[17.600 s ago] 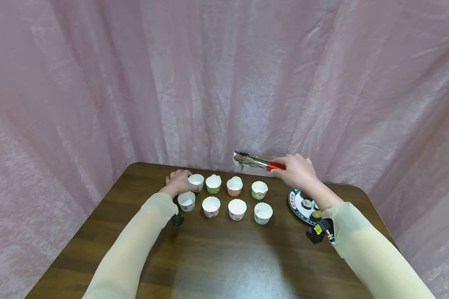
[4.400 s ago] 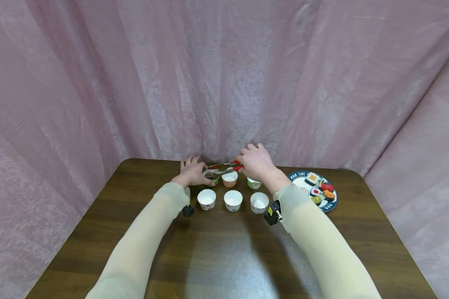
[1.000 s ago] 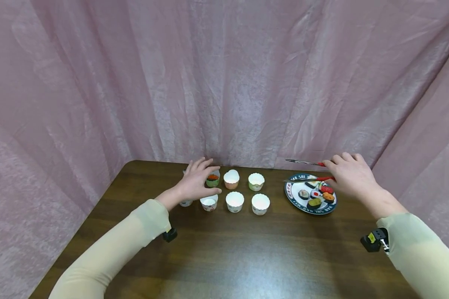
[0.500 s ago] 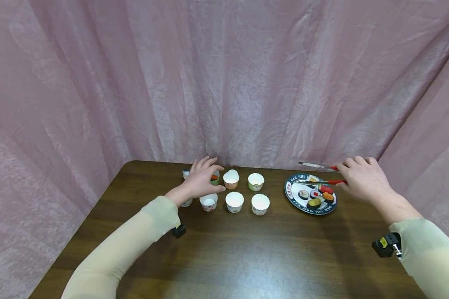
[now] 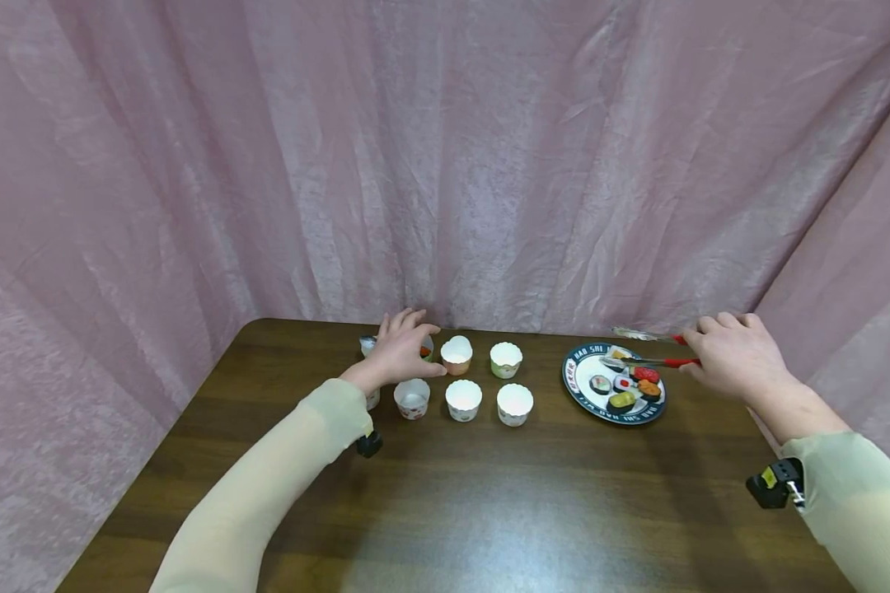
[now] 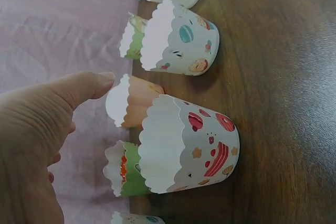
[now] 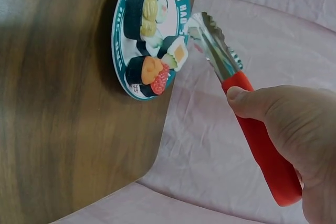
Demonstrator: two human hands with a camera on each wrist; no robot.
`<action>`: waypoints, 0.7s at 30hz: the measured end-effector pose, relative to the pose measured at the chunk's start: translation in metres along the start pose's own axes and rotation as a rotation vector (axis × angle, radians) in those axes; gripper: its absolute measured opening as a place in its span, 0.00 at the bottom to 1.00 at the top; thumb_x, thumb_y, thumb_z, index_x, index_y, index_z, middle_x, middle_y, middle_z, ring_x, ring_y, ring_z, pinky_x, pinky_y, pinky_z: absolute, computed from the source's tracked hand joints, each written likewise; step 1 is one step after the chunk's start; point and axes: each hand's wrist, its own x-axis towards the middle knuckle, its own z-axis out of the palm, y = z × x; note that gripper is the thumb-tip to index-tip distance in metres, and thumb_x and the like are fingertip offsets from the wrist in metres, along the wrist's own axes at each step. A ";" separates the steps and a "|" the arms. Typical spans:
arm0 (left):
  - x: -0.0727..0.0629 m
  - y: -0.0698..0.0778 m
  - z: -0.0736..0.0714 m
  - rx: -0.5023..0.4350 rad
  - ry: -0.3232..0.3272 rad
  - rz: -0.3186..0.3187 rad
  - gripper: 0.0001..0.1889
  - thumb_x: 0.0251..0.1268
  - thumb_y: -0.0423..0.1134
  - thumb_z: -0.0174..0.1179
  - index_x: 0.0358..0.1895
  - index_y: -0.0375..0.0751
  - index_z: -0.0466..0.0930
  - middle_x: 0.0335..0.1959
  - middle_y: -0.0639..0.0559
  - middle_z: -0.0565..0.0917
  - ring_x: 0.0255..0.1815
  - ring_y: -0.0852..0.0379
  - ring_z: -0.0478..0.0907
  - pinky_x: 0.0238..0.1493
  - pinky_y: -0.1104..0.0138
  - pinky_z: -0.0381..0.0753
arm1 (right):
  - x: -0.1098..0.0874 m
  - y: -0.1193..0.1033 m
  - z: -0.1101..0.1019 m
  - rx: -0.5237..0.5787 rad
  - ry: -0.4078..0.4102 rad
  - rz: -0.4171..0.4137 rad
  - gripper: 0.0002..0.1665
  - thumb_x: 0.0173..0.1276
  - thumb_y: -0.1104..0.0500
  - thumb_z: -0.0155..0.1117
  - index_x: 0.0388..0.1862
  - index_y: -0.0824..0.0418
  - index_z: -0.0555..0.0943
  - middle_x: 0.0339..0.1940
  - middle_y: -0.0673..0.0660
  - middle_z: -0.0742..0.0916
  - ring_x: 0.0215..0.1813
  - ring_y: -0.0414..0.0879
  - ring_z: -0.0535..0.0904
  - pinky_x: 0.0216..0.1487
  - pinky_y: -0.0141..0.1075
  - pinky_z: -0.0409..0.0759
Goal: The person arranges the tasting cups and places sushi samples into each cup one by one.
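My left hand (image 5: 396, 354) is at the left end of two rows of paper baking cups, thumb and fingers spread. In the left wrist view its thumb is near an orange cup (image 6: 142, 100); a green cup (image 6: 137, 171) shows orange-red roe inside, behind a white patterned cup (image 6: 210, 153). My right hand (image 5: 737, 350) grips red-handled metal tongs (image 7: 257, 135), their arms apart, tips over the back of a plate (image 5: 573, 387). On that plate lie toy-like sushi pieces, among them a yellow-topped one (image 5: 622, 399), an orange-topped one (image 5: 648, 389) and a red one (image 5: 645, 375).
More white-lined cups stand in the rows, such as the front right cup (image 5: 515, 405) and back right cup (image 5: 506, 360). A back left cup (image 5: 368, 346) holds something dark and is partly hidden by my left hand. A pink curtain (image 5: 445, 165) hangs behind the wooden table (image 5: 445, 494).
The roe sushi now sits in the green cup, where the tongs were earlier. My right hand has carried the tongs right, over the plate. My left hand has shifted slightly right lately.
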 end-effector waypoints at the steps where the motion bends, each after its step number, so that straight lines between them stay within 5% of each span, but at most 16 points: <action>1: 0.002 -0.001 0.001 0.001 -0.004 -0.008 0.41 0.59 0.60 0.71 0.73 0.47 0.71 0.82 0.40 0.53 0.82 0.35 0.41 0.75 0.35 0.29 | 0.000 0.001 0.000 -0.002 -0.006 0.000 0.26 0.56 0.50 0.80 0.47 0.64 0.84 0.35 0.57 0.81 0.47 0.62 0.76 0.46 0.60 0.68; 21: 0.028 -0.009 0.022 0.015 -0.039 -0.101 0.49 0.55 0.66 0.71 0.77 0.48 0.66 0.81 0.40 0.55 0.82 0.37 0.41 0.75 0.35 0.34 | 0.017 -0.007 0.001 -0.031 -0.112 0.030 0.16 0.57 0.49 0.77 0.26 0.58 0.81 0.30 0.57 0.82 0.42 0.59 0.77 0.46 0.57 0.68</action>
